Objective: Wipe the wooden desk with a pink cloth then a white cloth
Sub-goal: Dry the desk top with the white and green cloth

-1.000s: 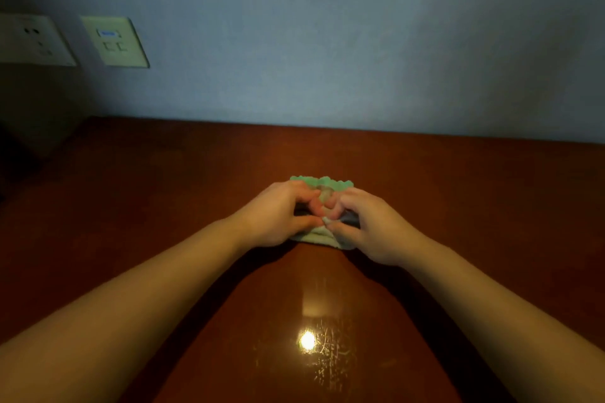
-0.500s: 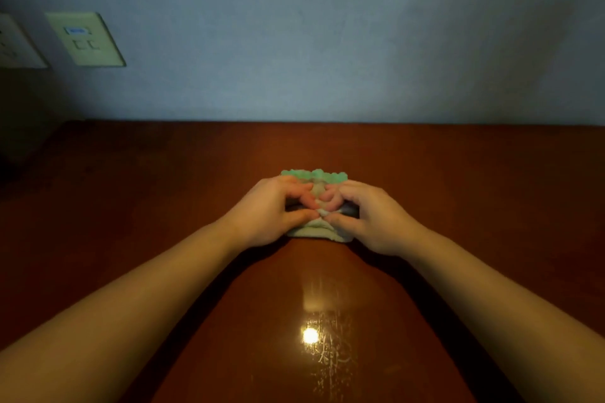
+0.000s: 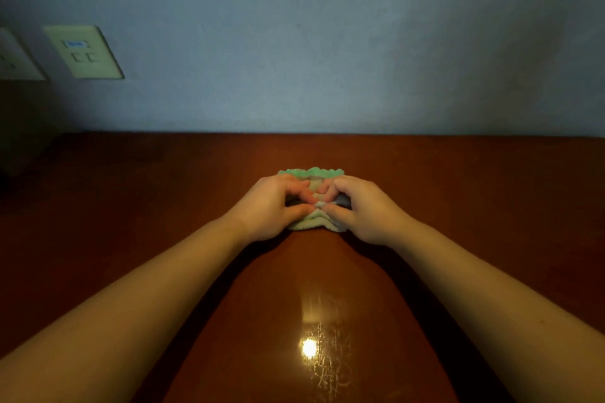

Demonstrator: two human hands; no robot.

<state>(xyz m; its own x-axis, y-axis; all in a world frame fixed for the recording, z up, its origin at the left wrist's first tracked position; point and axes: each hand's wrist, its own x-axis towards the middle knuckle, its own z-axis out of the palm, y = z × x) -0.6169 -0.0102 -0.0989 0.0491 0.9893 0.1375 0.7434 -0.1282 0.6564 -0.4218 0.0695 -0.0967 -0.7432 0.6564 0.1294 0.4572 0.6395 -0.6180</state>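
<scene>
left grip (image 3: 273, 203), right grip (image 3: 361, 209) on cloth (image 3: 311, 172)

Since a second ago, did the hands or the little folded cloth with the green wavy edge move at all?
Hardly anything. The left hand and right hand still pinch the folded pale cloth with the green wavy edge, and it lies on the same spot of the glossy reddish-brown wooden desk. Only the camera turned a little, shifting the pale rectangular wall plate in view.
</scene>
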